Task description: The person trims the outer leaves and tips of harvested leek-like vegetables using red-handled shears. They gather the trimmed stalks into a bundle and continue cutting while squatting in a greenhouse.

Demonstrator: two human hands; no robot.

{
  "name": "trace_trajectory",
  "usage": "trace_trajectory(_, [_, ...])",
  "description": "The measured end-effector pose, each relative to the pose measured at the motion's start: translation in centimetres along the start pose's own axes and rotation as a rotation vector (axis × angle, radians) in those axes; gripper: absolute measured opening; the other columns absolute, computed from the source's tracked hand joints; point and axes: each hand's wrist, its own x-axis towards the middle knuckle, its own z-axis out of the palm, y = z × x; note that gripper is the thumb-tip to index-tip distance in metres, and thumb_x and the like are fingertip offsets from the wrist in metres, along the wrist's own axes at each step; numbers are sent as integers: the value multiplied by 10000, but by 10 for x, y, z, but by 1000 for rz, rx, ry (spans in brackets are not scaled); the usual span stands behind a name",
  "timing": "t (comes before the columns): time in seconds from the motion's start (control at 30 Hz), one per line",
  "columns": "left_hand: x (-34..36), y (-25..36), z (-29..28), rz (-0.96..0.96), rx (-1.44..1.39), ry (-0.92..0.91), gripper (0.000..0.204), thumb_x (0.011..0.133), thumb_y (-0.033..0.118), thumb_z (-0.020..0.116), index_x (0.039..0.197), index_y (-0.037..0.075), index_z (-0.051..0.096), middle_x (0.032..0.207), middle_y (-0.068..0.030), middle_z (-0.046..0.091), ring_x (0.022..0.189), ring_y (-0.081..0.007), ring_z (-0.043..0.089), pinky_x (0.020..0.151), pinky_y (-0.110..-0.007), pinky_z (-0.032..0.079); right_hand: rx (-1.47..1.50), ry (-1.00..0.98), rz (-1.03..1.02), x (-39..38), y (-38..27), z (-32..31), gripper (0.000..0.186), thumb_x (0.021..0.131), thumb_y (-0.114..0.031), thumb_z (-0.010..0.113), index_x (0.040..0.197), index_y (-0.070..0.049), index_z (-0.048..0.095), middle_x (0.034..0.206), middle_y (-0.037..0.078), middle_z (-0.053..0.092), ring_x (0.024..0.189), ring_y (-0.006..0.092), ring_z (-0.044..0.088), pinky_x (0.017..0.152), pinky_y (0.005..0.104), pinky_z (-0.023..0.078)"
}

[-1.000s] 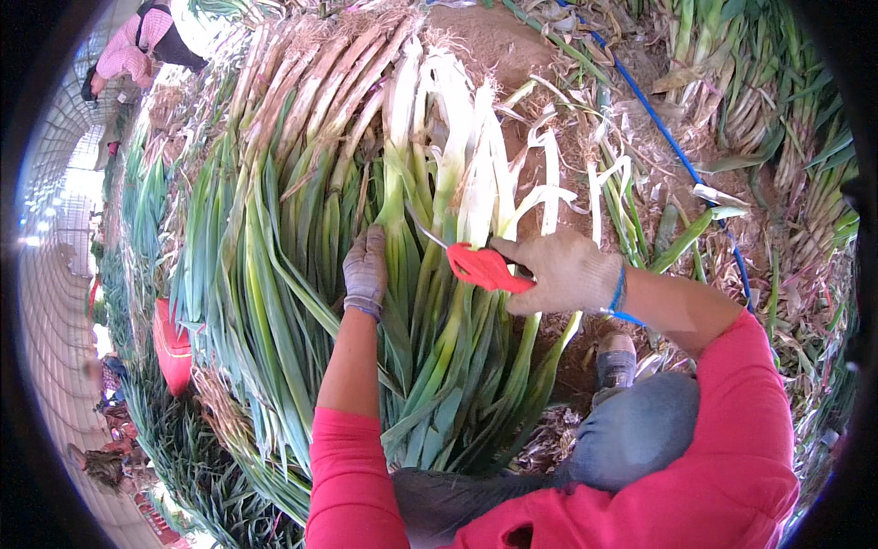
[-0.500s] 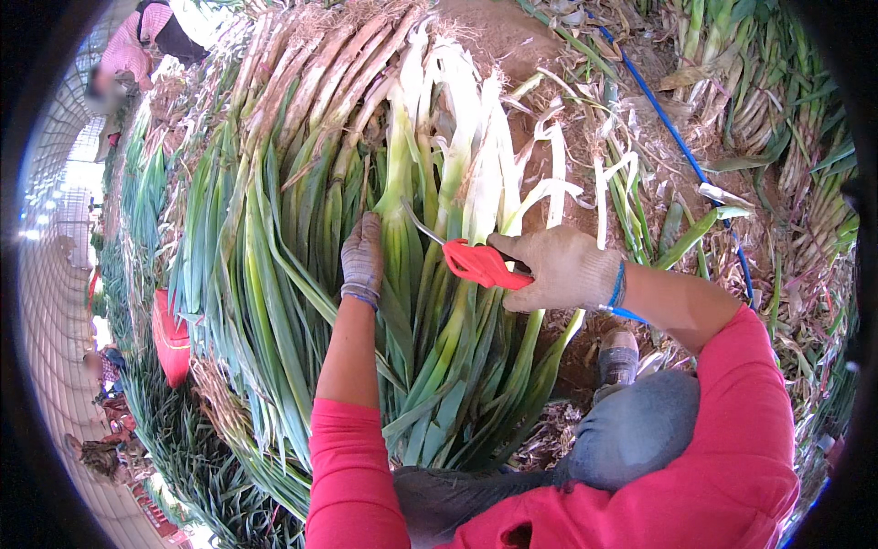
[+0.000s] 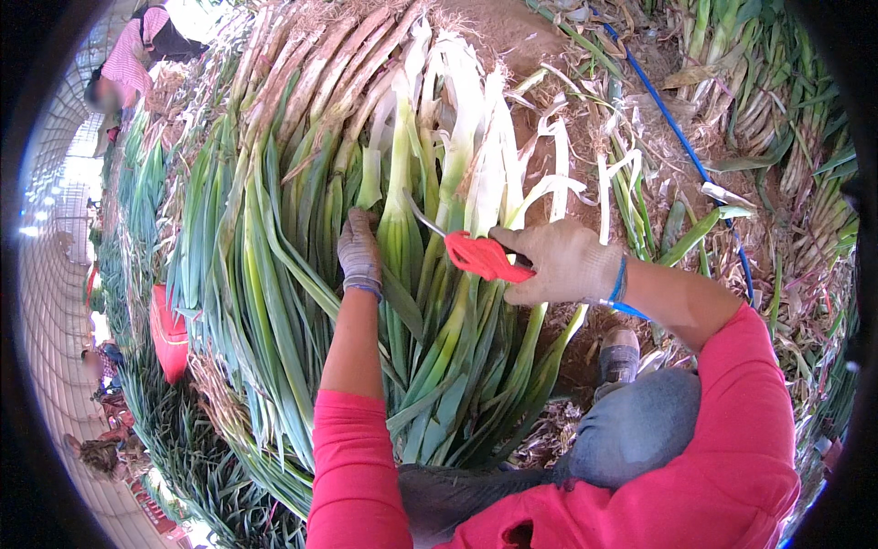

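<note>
Head view: at far left is a person in a pink checked top (image 3: 128, 59); then leeks (image 3: 261, 302) spread beneath both hands. The gloved left hand (image 3: 359, 254) touches them, whether closed on one I cannot tell. A red-handled tool (image 3: 485, 257) with curved metal tip is clasped in the gloved right hand (image 3: 565, 265); beyond lies a blue cord (image 3: 672, 128).

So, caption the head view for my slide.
Gloved left hand on leafy stalks; right hand gripping a red-handled tool.
</note>
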Motion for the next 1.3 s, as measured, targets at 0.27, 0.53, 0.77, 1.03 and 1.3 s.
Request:
trace_trajectory(0.27, [-15, 3, 8, 98, 258, 11, 576, 1012, 504, 433, 1112, -24, 638, 1066, -257, 666, 1012, -398, 618, 909, -423, 458, 60, 292, 72, 39, 34, -23, 834, 748, -473, 706, 1428, -55, 461, 951, 276, 684, 876, 379, 697, 834, 440, 560])
trace_trajectory(0.53, [-64, 3, 31, 202, 424, -232, 711, 940, 546, 559, 1315, -57, 538, 1060, -323, 656, 1039, -437, 641, 881, -453, 508, 81, 490, 112, 114, 67, -58, 841, 740, -478, 709, 1422, -47, 472, 1088, 250, 678, 988, 351, 678, 891, 420, 527])
trace_trajectory(0.77, [-118, 49, 58, 382, 758, -444, 670, 920, 474, 600, 1343, -39, 512, 996, -291, 669, 896, -420, 661, 796, -469, 530, 77, 394, 185, 78, 70, -64, 848, 709, -467, 691, 1417, -50, 479, 1087, 241, 682, 990, 358, 674, 873, 413, 530])
trace_trajectory(1.03, [-137, 49, 85, 441, 973, -581, 794, 954, 556, 474, 1489, -10, 320, 1211, -302, 594, 949, -407, 669, 793, -497, 542, 52, 344, 247, 37, 99, -29, 778, 701, -472, 694, 1360, -86, 541, 1015, 248, 694, 950, 376, 684, 850, 456, 536])
trace_trajectory(1.3, [-143, 53, 84, 476, 1010, -608, 889, 896, 641, 504, 1498, 10, 330, 1284, -261, 568, 933, -373, 684, 747, -488, 555, 57, 136, 225, -12, 58, 2, 823, 729, -502, 715, 1416, -102, 501, 1015, 258, 688, 918, 384, 688, 872, 441, 538])
